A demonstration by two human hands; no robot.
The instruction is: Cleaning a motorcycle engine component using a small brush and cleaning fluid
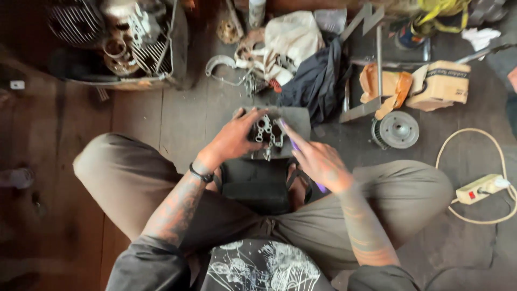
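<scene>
Fingers of both hands — left hand [232, 141], right hand [318, 159] — gripping metal part [267, 134].

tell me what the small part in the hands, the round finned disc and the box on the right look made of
Small part: seemingly cast metal, dull grey with bright bored holes. Finned disc: metal, matte silver with ribbed edge. Box: brown cardboard, creased and torn open.

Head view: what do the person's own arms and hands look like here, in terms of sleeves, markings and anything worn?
Both forearms are bare and tattooed. The left hand has a dark band at the wrist; the right hand wears nothing visible. Dark short sleeves end near the elbows. No gloves on either hand.
</scene>
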